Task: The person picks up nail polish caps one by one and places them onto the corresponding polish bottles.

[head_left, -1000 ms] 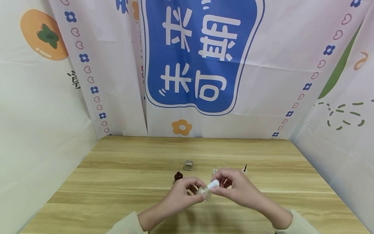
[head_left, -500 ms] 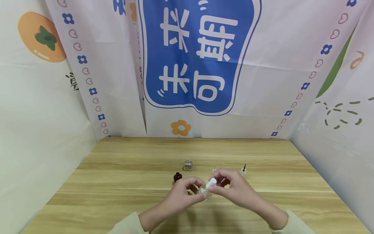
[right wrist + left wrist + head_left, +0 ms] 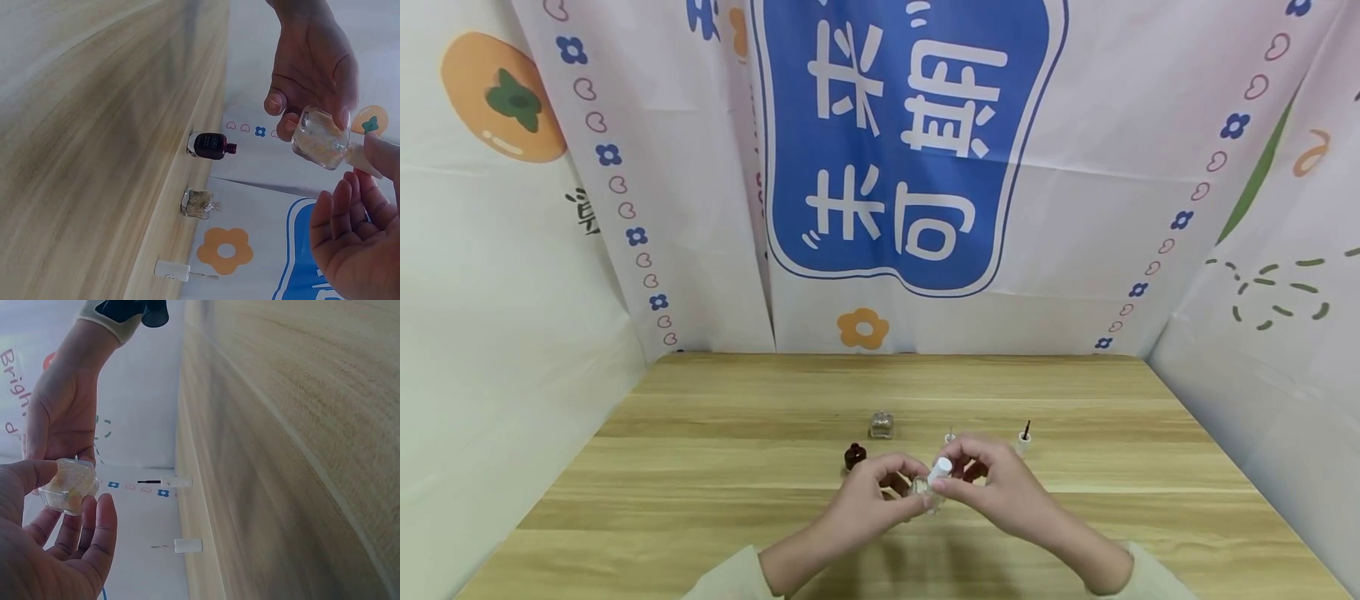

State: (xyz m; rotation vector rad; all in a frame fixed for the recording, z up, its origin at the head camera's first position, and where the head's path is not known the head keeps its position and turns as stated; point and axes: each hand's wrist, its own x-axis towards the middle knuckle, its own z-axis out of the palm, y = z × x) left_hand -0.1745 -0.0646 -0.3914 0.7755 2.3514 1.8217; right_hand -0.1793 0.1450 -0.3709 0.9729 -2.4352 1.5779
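Between thumb and fingers, my left hand [image 3: 876, 497] holds a clear nail polish bottle [image 3: 320, 139] with pale, flaky contents, raised off the table. My right hand [image 3: 1003, 482] pinches the white cap [image 3: 941, 469], which sits at the bottle's neck and leans slightly right in the head view. Whether it is fully screwed down I cannot tell. Beyond my left hand stands an uncapped dark red nail polish bottle [image 3: 209, 145]. Farther back is an uncapped clear bottle with glitter [image 3: 199, 204].
Two white caps stand on the table with their brushes pointing up: one with a dark brush [image 3: 178, 481], one with a thin pale brush [image 3: 187, 545], partly behind my right hand in the head view. A printed cloth [image 3: 820, 321] hangs behind the wooden table [image 3: 700, 433].
The white cap has tipped more upright over the bottle, and my right hand has shifted slightly left with it. My left hand keeps its hold on the bottle. The head view has shifted slightly.
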